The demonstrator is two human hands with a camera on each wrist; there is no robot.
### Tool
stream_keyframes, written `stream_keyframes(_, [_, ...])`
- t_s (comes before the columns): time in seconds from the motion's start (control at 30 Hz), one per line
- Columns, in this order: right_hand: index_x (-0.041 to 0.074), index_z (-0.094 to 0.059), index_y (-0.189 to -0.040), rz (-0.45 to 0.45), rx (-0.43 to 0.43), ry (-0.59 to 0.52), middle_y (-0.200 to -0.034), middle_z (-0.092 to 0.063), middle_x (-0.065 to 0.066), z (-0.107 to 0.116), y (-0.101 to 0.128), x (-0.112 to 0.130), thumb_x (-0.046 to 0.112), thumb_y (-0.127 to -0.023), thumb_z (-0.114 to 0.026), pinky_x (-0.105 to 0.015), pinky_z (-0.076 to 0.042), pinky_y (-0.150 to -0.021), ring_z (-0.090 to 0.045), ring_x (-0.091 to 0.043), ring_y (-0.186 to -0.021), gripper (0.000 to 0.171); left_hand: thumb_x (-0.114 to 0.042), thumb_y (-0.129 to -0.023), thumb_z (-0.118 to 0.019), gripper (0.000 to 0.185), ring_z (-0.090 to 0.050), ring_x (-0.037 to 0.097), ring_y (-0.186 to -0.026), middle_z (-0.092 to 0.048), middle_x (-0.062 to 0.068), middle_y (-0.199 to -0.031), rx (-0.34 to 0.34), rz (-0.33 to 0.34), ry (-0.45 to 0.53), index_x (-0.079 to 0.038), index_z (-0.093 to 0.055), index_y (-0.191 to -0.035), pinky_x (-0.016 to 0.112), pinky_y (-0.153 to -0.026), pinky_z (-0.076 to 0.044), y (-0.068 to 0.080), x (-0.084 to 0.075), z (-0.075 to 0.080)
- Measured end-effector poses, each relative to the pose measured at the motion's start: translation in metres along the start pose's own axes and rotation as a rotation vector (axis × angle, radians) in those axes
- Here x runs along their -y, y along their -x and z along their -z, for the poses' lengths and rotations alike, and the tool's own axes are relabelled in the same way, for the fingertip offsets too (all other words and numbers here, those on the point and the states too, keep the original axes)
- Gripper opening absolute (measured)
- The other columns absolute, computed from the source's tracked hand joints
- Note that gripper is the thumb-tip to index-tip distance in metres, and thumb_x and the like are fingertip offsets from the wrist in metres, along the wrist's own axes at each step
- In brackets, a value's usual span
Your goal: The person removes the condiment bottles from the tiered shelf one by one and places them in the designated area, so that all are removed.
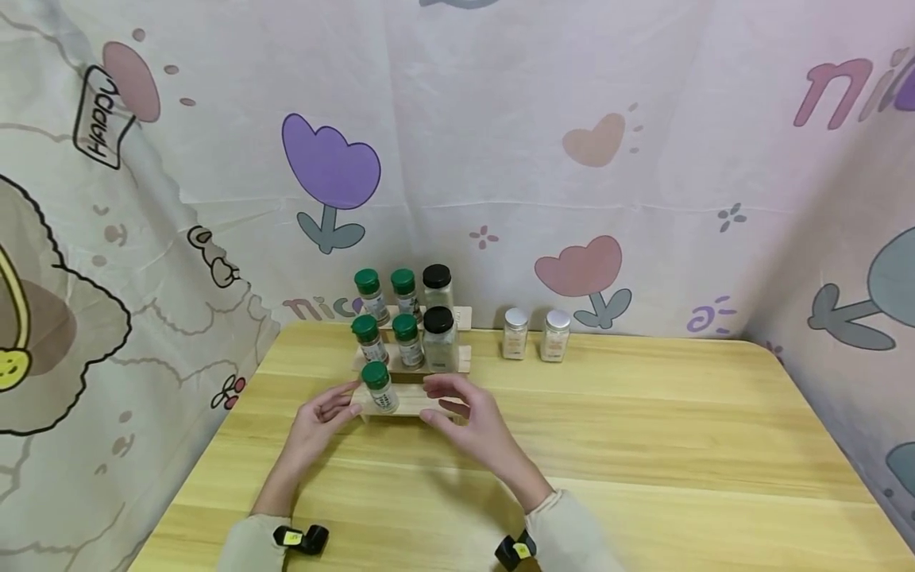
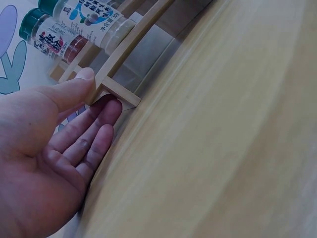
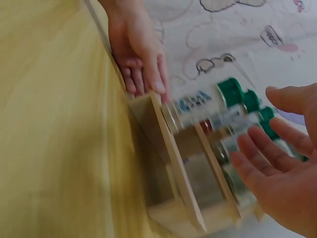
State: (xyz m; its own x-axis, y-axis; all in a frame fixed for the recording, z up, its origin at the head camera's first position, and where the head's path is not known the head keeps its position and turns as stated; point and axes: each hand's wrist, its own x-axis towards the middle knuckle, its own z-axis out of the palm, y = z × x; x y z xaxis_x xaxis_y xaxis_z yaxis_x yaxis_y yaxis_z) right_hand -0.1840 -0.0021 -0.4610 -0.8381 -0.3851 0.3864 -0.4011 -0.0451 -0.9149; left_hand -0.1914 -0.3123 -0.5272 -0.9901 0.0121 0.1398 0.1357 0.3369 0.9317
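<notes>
The left hand [image 1: 319, 421] lies with straight fingers against the left front corner of the stepped wooden rack [image 1: 411, 400], thumb on its edge, while the right hand [image 1: 465, 417] hovers wide and empty at the rack's right end. A green-capped jar [image 1: 378, 388] stands on the lowest step, its label unreadable. The rack sits near the desk's [image 1: 643, 445] far edge, before a cartoon curtain [image 1: 500, 143] reading "nice".

Soft, even indoor light fills the head view, bright and sharp, with faint shadows under the hands on the table [image 1: 643, 445]. Its edges bow slightly. Both wrist views are blurred by motion, and the jars [image 3: 218, 111] smear.
</notes>
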Motion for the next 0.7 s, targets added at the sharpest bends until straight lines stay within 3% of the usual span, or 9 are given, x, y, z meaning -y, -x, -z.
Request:
stream_keyframes(0.2, [0.004,-0.060,-0.137,0.010,0.000,0.051,-0.135,-0.063,-0.013,-0.024,-0.016,-0.001,0.013,-0.094,-0.078,-0.041,-0.050,-0.105,-0.059,-0.022,-0.127,0.048,-0.015,-0.099,-0.071,0.045,-0.065,0.000,-0.105,-0.068,0.024,-0.126,-0.002,-0.002,0.010,-0.002,-0.061,-0.140,0.016,-0.088,-0.053,-0.001,-0.001,0.001])
stream_keyframes(0.37, [0.005,-0.058,-0.140,-0.002,-0.009,0.074,-0.138,-0.062,-0.010,-0.036,-0.027,-0.002,0.016,-0.095,-0.077,-0.042,-0.048,-0.107,-0.058,-0.023,-0.129,0.051,-0.015,-0.099,-0.071,0.044,-0.065,0.001,-0.105,-0.068,0.024,-0.126,0.003,-0.014,0.016,-0.001,-0.061,-0.140,0.016,-0.088,-0.054,-0.002,0.000,0.000])
stream_keyframes(0.53, [0.008,-0.058,-0.140,-0.005,-0.018,0.088,-0.136,-0.063,-0.004,-0.046,-0.036,-0.004,0.018,-0.095,-0.077,-0.044,-0.047,-0.108,-0.060,-0.023,-0.127,0.050,-0.015,-0.099,-0.071,0.044,-0.065,0.002,-0.105,-0.068,0.023,-0.126,-0.005,-0.015,0.013,-0.002,-0.062,-0.140,0.016,-0.089,-0.053,-0.002,0.000,-0.001])
stream_keyframes(0.7, [0.011,-0.060,-0.139,-0.046,-0.018,0.085,-0.133,-0.064,0.000,-0.054,-0.044,-0.008,0.019,-0.095,-0.077,-0.035,-0.048,-0.107,-0.060,-0.015,-0.124,0.048,-0.015,-0.100,-0.071,0.043,-0.065,0.002,-0.106,-0.068,0.022,-0.127,-0.005,-0.018,0.012,-0.002,-0.062,-0.140,0.016,-0.089,-0.053,-0.001,0.001,-0.001])
